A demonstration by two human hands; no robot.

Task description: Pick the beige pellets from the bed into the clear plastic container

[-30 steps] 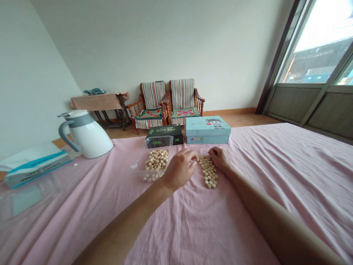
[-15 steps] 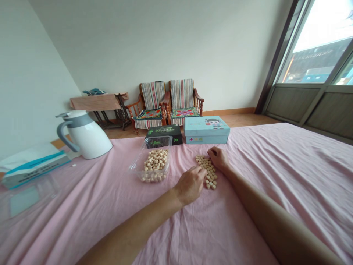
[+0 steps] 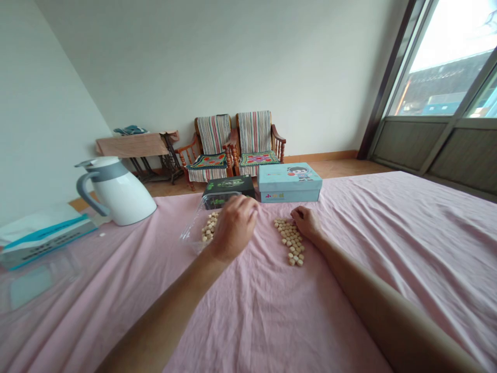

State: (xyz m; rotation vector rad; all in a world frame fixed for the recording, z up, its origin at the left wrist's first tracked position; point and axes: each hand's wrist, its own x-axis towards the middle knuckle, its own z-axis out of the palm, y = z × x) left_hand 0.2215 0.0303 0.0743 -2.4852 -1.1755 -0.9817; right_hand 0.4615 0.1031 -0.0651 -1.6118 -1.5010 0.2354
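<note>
Over the right side of a clear plastic tray (image 3: 190,228) is my left hand (image 3: 235,223), its fingers curled in and a little blurred. Whatever those fingers hold, if anything, is hidden. Small round beige pieces (image 3: 209,226) fill part of the tray, and the hand covers many of them. Further right, a patch of the same beige pieces (image 3: 293,238) lies spread on the pink cloth. My right hand (image 3: 306,221) rests along the patch's right edge with bent fingers, their inner side out of sight.
Behind the tray stand a black box (image 3: 246,185) and a light blue box (image 3: 289,184). A white jug with a grey handle (image 3: 124,194) is at left, beside a tissue pack (image 3: 50,238) and a clear plastic lid (image 3: 33,285). Two wooden chairs (image 3: 254,134) stand beyond the table.
My left hand has gone from the spread pieces leftward to above the tray. My right hand stays in place beside the patch.
</note>
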